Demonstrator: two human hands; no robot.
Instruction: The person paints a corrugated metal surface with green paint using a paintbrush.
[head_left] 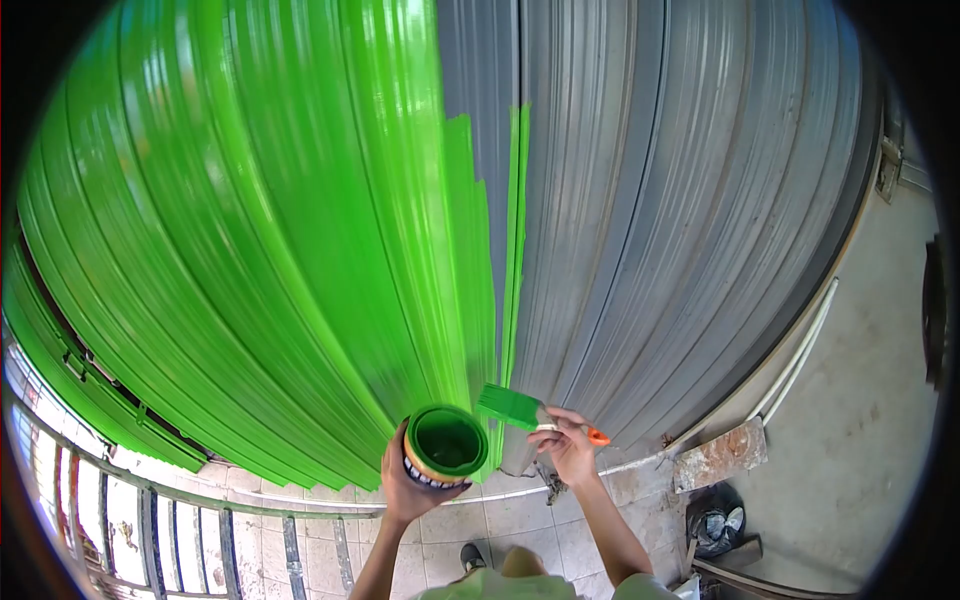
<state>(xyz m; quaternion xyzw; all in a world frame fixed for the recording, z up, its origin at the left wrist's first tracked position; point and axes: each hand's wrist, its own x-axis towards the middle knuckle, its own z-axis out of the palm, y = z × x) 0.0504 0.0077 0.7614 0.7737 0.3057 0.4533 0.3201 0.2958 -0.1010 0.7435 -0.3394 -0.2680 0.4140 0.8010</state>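
My left hand (408,492) is wrapped round a can of green paint (447,441), its open top facing up. Just to the right, my right hand (569,447) grips a paintbrush (511,406) by its handle, which ends in an orange tip. Green covers the bristles, which point left, close to the can's rim but apart from it. Beyond both hands stands a ribbed metal shutter. Its left part is green (300,220), its right part bare grey (640,200). A narrow green strip (515,250) runs down a fold near the boundary.
Metal railings (190,545) stand at the lower left, over a tiled floor (450,567). To the right are a pale wall (850,400), thin white pipes (803,355), a stained board (720,456) and a black bag (712,520). My shoe (472,556) shows at the bottom.
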